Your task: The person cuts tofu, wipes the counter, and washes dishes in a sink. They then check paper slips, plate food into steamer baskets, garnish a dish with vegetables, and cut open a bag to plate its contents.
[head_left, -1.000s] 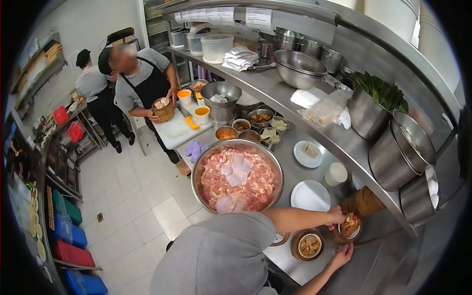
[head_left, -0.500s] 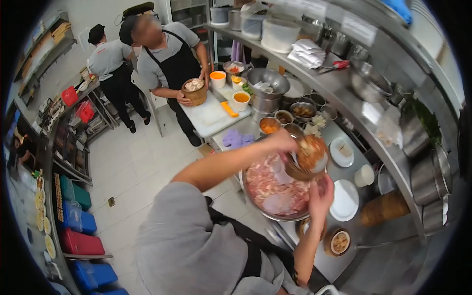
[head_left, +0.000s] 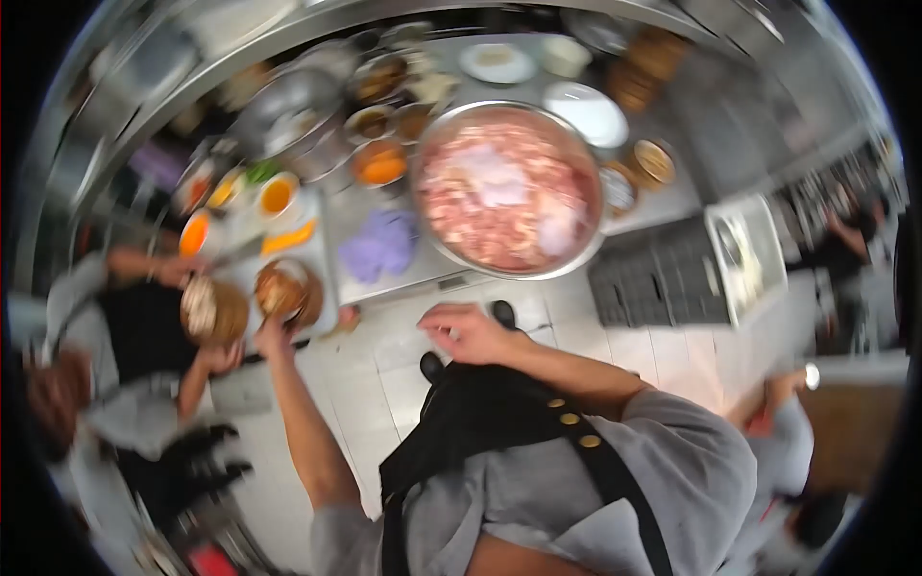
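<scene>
My left hand (head_left: pixel 275 340) grips the near edge of a round brown container (head_left: pixel 305 296) with orange-brown food in it, held over the white cutting board (head_left: pixel 328 257). Beside it, on the left, a co-worker holds a steamer basket (head_left: pixel 230 312) with pale food. My right hand (head_left: pixel 466 333) is empty in front of my apron, its fingers loosely bent and partly apart. Beyond it, on the steel counter, stands a large metal bowl (head_left: pixel 429 228) of raw pink meat.
Purple gloves (head_left: pixel 378 246) lie left of the meat bowl. Containers of orange food (head_left: pixel 380 163) and a white plate (head_left: pixel 588 113) stand farther back. Grey drawers (head_left: pixel 655 279) are at the right. A co-worker (head_left: pixel 144 331) stands at the left, with other people at the lower right.
The view has turned. My left hand has carried the brown container from over the meat bowl to the cutting board, beside the co-worker's basket. My right hand has let go of it.
</scene>
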A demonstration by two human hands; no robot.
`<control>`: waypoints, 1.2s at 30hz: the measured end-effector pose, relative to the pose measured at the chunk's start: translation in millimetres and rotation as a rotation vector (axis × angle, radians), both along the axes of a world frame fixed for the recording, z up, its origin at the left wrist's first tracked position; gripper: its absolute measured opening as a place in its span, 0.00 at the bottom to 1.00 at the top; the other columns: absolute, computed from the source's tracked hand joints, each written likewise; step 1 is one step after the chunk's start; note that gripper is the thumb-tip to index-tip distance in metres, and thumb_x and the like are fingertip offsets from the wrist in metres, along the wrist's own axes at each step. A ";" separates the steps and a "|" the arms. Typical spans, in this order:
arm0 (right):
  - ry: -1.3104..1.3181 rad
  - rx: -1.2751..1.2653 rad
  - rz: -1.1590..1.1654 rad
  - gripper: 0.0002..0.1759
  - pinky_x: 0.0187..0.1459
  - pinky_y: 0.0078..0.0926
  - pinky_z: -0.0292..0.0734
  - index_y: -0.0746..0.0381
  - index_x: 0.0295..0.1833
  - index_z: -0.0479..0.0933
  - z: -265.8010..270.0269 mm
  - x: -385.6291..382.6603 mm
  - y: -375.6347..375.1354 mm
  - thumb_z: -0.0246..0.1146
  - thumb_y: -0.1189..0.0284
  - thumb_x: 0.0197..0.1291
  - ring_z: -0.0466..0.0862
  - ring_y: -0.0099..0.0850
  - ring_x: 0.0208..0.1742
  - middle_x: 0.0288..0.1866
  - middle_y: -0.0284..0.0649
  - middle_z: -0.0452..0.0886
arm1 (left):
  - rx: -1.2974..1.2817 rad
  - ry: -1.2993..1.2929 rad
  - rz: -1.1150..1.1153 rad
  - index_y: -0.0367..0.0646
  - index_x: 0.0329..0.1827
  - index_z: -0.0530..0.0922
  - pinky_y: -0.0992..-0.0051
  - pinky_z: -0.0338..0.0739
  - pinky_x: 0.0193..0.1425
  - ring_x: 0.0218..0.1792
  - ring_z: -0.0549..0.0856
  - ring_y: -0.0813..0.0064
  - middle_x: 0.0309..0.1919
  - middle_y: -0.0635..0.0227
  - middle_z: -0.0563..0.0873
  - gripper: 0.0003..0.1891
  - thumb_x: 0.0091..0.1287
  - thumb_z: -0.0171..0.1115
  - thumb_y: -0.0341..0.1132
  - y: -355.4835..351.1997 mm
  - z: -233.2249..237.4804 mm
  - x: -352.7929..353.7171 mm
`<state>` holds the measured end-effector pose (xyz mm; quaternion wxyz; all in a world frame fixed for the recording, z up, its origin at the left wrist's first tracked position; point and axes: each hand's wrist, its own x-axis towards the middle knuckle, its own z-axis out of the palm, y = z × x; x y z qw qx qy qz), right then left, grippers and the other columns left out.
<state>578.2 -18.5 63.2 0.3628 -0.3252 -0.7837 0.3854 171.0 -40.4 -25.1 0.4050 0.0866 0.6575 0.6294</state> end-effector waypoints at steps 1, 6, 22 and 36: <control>0.111 0.044 -0.096 0.09 0.35 0.24 0.77 0.63 0.40 0.78 11.3 20.1 1.3 0.60 0.80 0.51 0.82 0.33 0.36 0.36 0.41 0.82 | -0.011 0.037 0.021 0.29 0.42 0.77 0.68 0.83 0.22 0.26 0.83 0.63 0.34 0.56 0.82 0.14 0.56 0.61 0.29 -1.4 -8.6 -8.9; -0.052 0.096 -1.348 0.10 0.38 0.27 0.77 0.64 0.36 0.80 17.8 245.0 105.1 0.55 0.77 0.50 0.82 0.32 0.31 0.28 0.41 0.82 | 0.155 0.137 0.150 0.30 0.39 0.76 0.67 0.82 0.26 0.26 0.81 0.66 0.30 0.59 0.80 0.11 0.58 0.58 0.31 -16.4 1.3 9.3; -0.825 0.008 -0.645 0.24 0.54 0.39 0.72 0.62 0.42 0.81 -50.9 359.3 222.9 0.73 0.61 0.37 0.75 0.47 0.53 0.47 0.51 0.77 | 0.451 0.578 -1.297 0.35 0.49 0.74 0.69 0.77 0.35 0.28 0.81 0.66 0.40 0.57 0.79 0.17 0.56 0.61 0.26 66.7 18.9 583.4; 0.308 -0.757 -0.342 0.05 0.28 0.16 0.67 0.64 0.31 0.79 -54.8 426.0 254.2 0.59 0.75 0.55 0.76 0.18 0.29 0.29 0.33 0.82 | 0.334 0.780 -0.662 0.36 0.55 0.70 0.71 0.75 0.48 0.45 0.80 0.68 0.45 0.58 0.80 0.20 0.57 0.59 0.25 205.2 25.0 663.8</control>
